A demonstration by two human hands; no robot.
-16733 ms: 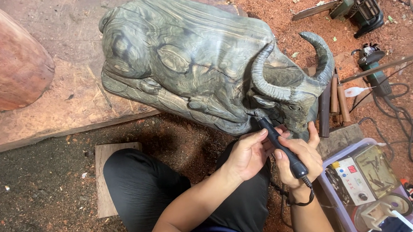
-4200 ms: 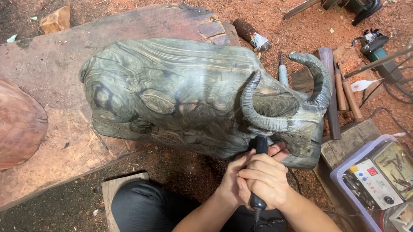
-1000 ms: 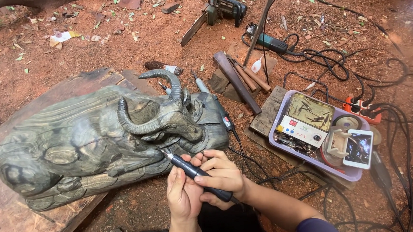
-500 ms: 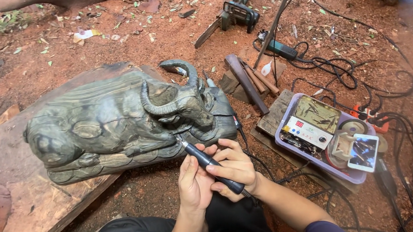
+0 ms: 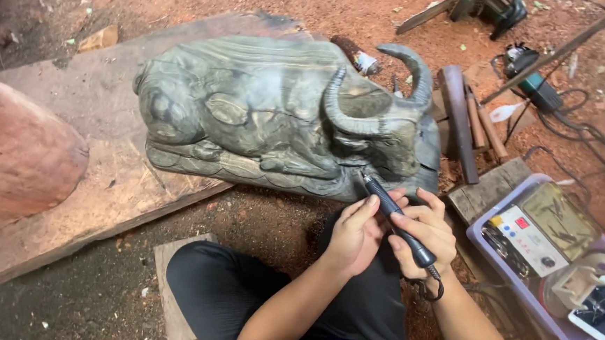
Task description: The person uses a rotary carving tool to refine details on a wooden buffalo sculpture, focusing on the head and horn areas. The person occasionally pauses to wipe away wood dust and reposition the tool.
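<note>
Two hands are applied to one rotary tool (image 5: 394, 217): the right hand (image 5: 425, 236) is clamped round its dark shaft like a pen, the left hand (image 5: 352, 235) closed against it as a brace. Light pressure and a steady angle are judged advisable at the jaw. The carving (image 5: 271, 116), a grey-green reclining buffalo with curved horns, lies on a plank (image 5: 74, 205) on the ground.

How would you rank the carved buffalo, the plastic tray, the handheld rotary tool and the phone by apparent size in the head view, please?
1. Carved buffalo, by far the largest.
2. Plastic tray.
3. Handheld rotary tool and phone: alike, and the phone is cut off at the edge, so unranked.
</note>
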